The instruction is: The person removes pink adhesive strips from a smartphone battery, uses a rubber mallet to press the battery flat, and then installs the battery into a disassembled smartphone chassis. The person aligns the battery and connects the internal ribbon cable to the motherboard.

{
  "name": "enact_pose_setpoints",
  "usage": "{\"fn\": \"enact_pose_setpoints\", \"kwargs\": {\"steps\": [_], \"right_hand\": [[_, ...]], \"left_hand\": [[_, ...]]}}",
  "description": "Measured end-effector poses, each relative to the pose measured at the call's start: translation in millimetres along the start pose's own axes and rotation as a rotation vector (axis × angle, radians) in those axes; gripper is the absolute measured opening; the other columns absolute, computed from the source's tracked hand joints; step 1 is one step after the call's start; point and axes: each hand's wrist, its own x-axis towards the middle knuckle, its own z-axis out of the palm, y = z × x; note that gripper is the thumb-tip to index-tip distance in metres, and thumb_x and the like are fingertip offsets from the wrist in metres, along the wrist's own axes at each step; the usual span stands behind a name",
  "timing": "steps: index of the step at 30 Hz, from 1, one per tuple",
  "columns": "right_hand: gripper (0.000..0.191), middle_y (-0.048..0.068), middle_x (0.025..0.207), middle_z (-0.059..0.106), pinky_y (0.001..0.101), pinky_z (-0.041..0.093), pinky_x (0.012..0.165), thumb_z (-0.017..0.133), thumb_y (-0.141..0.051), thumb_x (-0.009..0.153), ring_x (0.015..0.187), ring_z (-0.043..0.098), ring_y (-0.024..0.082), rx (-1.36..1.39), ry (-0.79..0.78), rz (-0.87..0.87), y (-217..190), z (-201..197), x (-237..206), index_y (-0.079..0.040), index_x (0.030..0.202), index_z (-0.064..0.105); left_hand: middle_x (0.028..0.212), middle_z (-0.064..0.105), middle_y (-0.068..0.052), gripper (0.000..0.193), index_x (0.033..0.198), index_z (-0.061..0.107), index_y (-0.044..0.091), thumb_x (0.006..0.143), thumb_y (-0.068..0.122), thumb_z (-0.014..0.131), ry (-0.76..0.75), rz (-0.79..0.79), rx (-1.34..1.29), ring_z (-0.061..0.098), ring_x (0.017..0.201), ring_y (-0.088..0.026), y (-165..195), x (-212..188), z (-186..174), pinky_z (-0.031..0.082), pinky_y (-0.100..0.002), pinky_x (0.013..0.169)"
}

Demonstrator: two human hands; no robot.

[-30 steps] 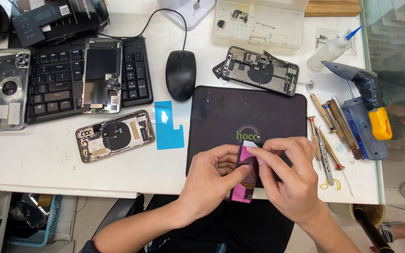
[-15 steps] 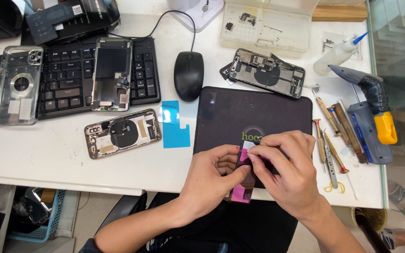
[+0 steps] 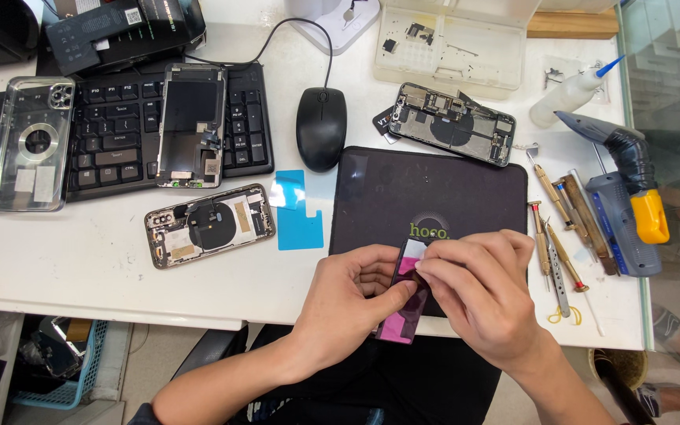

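White table (image 3: pixel 104 267) fills my view, cluttered with repair gear, and I work through it from the biggest pieces down. At the far left lies a black keyboard (image 3: pixel 112 134), with a clear case (image 3: pixel 29 142) and a screen panel (image 3: pixel 190 126) resting on its keys. A black mat (image 3: pixel 434 189) sits at the near edge in front of me, and a pale parts tray (image 3: pixel 450 47) stands at the far side. To the right I see a grey heat gun (image 3: pixel 619 197) with a yellow end, then a row of screwdrivers (image 3: pixel 560 205) between it and the mat, and a squeeze bottle (image 3: pixel 568 94) beyond them. An opened phone (image 3: pixel 454 124) lies just past the mat's far edge; a second open phone (image 3: pixel 210 225) lies left of the mat, with a blue film (image 3: pixel 297 212) between the two. A black mouse (image 3: pixel 321 128) sits beside the keyboard.

Over the mat's near edge, my left hand (image 3: pixel 348 303) and right hand (image 3: pixel 478 295) meet. Both grip a small strip (image 3: pixel 404 303), dark with pink backing, its lower end hanging past the table edge. My left thumb and fingers pinch its left side; my right fingertips (image 3: pixel 423 271) press on its upper end, where white shows.
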Motion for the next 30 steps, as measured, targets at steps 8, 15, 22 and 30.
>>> {"fn": "enact_pose_setpoints", "kwargs": {"steps": [8,15,22,30], "right_hand": [[0.025,0.005,0.102,0.072,0.0393,0.035,0.083,0.084,-0.010,0.077,0.089,0.063,0.020,-0.045,-0.043,-0.134,7,-4,-4,-0.004,0.098,0.072],[0.028,0.003,0.102,0.072,0.0400,0.036,0.084,0.084,-0.009,0.076,0.090,0.063,0.021,-0.035,-0.059,-0.168,10,-5,-10,-0.004,0.101,0.072],[0.032,0.002,0.102,0.072,0.0402,0.038,0.086,0.086,-0.009,0.075,0.090,0.062,0.019,-0.002,-0.037,-0.153,11,-5,-12,-0.007,0.102,0.070],[0.025,0.006,0.101,0.073,0.0420,0.044,0.086,0.079,-0.007,0.080,0.092,0.068,0.022,-0.040,-0.020,-0.222,6,-11,-8,-0.004,0.104,0.072]], "left_hand": [[0.098,0.077,-0.008,0.026,0.115,0.072,-0.004,0.091,0.007,0.071,-0.012,0.001,0.016,0.072,0.086,-0.009,0,-1,0,0.060,-0.022,0.079],[0.097,0.077,-0.009,0.028,0.116,0.071,-0.005,0.092,0.009,0.072,-0.032,-0.007,-0.007,0.072,0.084,-0.009,-2,0,0,0.061,-0.022,0.077],[0.097,0.077,-0.010,0.028,0.118,0.069,-0.004,0.091,0.007,0.069,-0.065,-0.024,-0.051,0.074,0.084,-0.010,1,-3,-1,0.062,-0.023,0.078],[0.097,0.078,-0.009,0.027,0.115,0.072,-0.004,0.090,0.007,0.071,-0.017,0.028,0.023,0.073,0.086,-0.009,0,-1,1,0.060,-0.023,0.079]]}}
